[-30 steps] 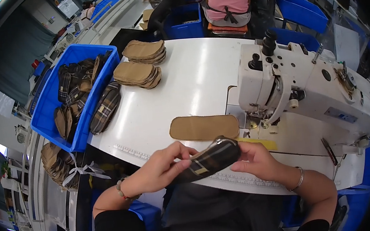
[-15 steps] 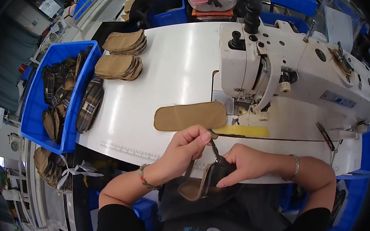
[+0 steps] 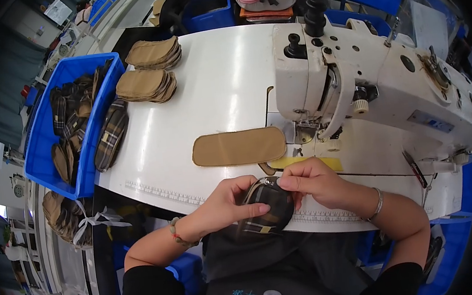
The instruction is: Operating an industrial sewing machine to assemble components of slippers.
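At the near edge of the counter (image 3: 214, 106), left hand (image 3: 228, 208) and right hand (image 3: 317, 185) have fingers clamped on a plaid pouch (image 3: 275, 208); a brown panel (image 3: 239, 148) and yellow strip (image 3: 322, 164) lie just beyond, sewing machine (image 3: 379, 73) right, blue bin (image 3: 45, 160) left.

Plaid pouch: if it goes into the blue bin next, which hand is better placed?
Left, likely: the left hand holds the plaid pouch, thumb across its face, and is nearer the blue bin; the right hand is farther over, toward the sewing machine.

Hands (image 3: 319, 186) hold plaid pouch (image 3: 278, 202); tan panel (image 3: 239, 148) near sewing machine (image 3: 383, 87); tan stacks (image 3: 143, 84) beside blue bin (image 3: 87, 169)
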Demonstrator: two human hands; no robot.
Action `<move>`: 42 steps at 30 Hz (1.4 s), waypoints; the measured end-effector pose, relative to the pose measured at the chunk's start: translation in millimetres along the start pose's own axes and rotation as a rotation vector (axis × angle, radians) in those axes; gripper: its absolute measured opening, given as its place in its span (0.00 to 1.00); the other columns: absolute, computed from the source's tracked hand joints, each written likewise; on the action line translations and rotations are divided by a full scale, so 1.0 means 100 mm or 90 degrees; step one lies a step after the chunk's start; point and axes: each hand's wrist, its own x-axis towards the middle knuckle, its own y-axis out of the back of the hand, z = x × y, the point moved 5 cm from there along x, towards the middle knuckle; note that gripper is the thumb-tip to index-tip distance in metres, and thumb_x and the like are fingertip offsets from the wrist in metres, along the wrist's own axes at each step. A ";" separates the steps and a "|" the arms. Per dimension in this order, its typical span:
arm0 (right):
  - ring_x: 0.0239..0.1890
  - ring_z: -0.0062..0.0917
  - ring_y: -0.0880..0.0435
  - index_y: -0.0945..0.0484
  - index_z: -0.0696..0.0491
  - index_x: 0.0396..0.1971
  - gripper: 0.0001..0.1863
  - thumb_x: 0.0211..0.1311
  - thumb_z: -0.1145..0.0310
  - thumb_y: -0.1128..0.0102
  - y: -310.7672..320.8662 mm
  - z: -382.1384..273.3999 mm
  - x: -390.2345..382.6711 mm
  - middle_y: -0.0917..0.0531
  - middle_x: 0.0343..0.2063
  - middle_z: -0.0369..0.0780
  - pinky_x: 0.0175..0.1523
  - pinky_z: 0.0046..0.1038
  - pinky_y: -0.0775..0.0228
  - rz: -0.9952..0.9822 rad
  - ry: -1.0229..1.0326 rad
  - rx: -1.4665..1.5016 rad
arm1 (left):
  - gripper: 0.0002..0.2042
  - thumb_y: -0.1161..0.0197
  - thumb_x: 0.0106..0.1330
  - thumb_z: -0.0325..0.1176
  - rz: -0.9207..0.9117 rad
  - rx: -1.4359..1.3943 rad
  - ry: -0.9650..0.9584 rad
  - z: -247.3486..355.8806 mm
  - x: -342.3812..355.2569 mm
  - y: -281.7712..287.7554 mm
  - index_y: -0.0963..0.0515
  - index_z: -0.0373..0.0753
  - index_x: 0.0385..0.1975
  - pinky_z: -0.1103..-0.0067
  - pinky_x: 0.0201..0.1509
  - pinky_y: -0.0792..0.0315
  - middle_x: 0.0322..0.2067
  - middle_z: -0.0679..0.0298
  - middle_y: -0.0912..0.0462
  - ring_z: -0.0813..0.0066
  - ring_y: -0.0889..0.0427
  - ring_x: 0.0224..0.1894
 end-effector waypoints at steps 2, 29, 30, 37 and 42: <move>0.24 0.12 0.22 0.19 0.57 0.30 0.15 0.72 0.61 0.42 0.02 0.05 0.02 0.19 0.23 0.32 0.28 0.17 0.28 -0.007 0.014 -0.015 | 0.13 0.30 0.63 0.27 -0.005 -0.020 0.003 -0.04 0.00 -0.05 0.21 0.32 0.47 0.83 0.49 0.24 0.41 0.66 0.15 0.85 0.20 0.42; 0.32 0.11 0.23 0.21 0.57 0.36 0.10 0.71 0.65 0.42 -0.19 0.14 -0.04 0.18 0.31 0.32 0.38 0.18 0.27 -0.117 0.018 -0.110 | 0.07 0.44 0.75 0.32 0.115 -0.089 -0.054 -0.08 -0.27 -0.04 0.27 0.35 0.42 0.86 0.44 0.28 0.37 0.71 0.20 0.89 0.25 0.39; 0.32 0.11 0.23 0.21 0.57 0.36 0.10 0.71 0.65 0.42 -0.22 0.13 -0.05 0.18 0.31 0.32 0.38 0.18 0.27 -0.118 0.018 -0.110 | 0.07 0.44 0.75 0.32 0.136 -0.078 -0.065 -0.08 -0.29 -0.06 0.27 0.35 0.42 0.86 0.45 0.29 0.38 0.70 0.21 0.89 0.25 0.40; 0.24 0.11 0.27 0.19 0.57 0.31 0.10 0.69 0.66 0.39 -0.31 0.09 -0.11 0.20 0.21 0.31 0.30 0.19 0.35 -0.063 0.053 -0.252 | 0.07 0.42 0.73 0.32 0.270 0.012 -0.126 -0.17 -0.40 -0.23 0.26 0.34 0.41 0.85 0.46 0.30 0.38 0.67 0.21 0.86 0.25 0.40; 0.23 0.13 0.28 0.19 0.58 0.31 0.11 0.69 0.66 0.39 -0.30 0.08 -0.12 0.21 0.19 0.34 0.29 0.19 0.36 -0.049 0.096 -0.285 | 0.03 0.38 0.68 0.26 0.407 0.314 -0.207 -0.02 -0.45 -0.21 0.23 0.33 0.35 0.84 0.37 0.28 0.29 0.65 0.18 0.83 0.22 0.32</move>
